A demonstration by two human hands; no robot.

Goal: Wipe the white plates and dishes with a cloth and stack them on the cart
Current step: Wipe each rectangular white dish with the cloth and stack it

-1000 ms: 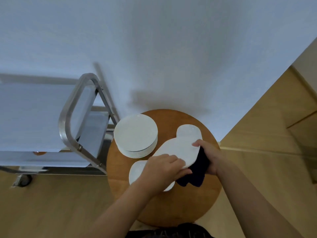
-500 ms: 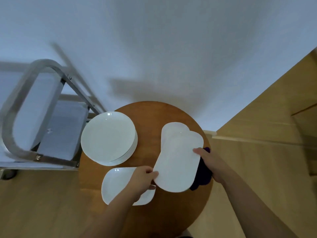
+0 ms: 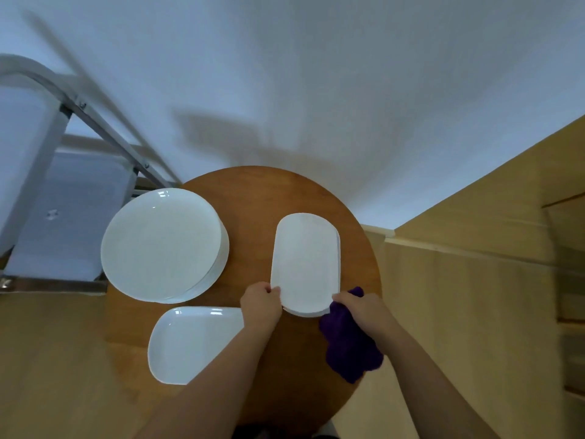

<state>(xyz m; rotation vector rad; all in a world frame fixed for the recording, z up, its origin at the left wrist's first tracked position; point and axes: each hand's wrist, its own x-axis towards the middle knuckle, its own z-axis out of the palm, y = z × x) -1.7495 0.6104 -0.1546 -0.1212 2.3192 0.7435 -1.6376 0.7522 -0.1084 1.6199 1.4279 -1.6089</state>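
The round wooden surface (image 3: 253, 198) carries the stack of round plates (image 3: 161, 245), with the cart (image 3: 63, 213) just beside. Your left hand (image 3: 261, 304) pinches the oblong dish (image 3: 305, 264) at its near edge; your right hand (image 3: 361, 308) grips the purple cloth (image 3: 348, 346) against the opposite corner. Keep the dish level and sweep the cloth lengthwise.

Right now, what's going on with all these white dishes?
A person holds a long white oval platter by its near end over a round wooden table. The left hand grips one corner; the right hand holds the other with a purple cloth. A stack of round white plates and a white rounded-rectangle dish sit alongside.
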